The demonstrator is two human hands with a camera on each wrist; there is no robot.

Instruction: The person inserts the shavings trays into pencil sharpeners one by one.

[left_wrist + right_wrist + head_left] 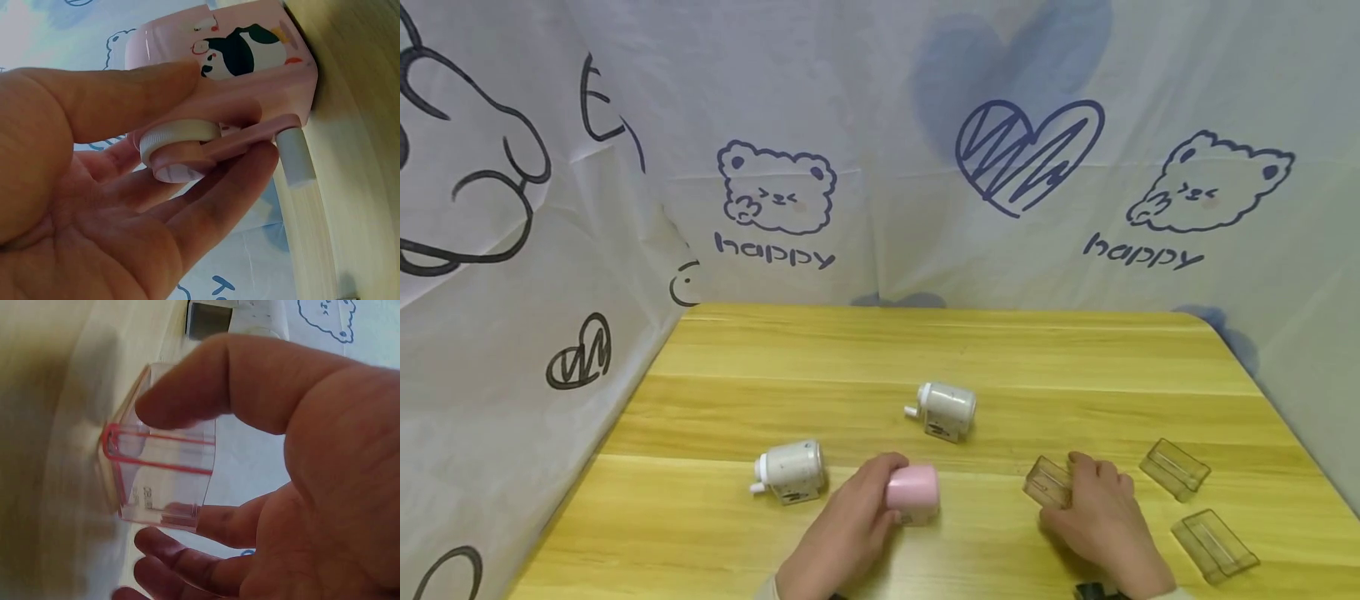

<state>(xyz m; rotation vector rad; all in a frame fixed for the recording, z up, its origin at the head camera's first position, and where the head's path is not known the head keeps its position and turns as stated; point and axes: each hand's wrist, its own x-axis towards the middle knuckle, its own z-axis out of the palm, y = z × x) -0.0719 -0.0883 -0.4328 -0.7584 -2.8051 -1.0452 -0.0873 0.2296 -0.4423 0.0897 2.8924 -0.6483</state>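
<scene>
My left hand (850, 517) grips a pink crank pencil sharpener (914, 492) from its left side. In the left wrist view the thumb lies along the sharpener's body (256, 53), which bears a panda picture, and the fingers pass beneath the crank. My right hand (1101, 517) holds a clear shavings drawer (1047, 482) between thumb and fingers, close to the tabletop. In the right wrist view this drawer (165, 487) shows a red-edged strip across its face. The right hand's lower fingers hang loosely below it. A gap of table separates the two hands.
A whitish crank sharpener (792, 472) stands left of my left hand, and another (947, 411) stands farther back. Two more clear drawers (1176, 469) lie to the right of my right hand. The wooden table (1000, 346) meets a printed cloth (895, 225) behind.
</scene>
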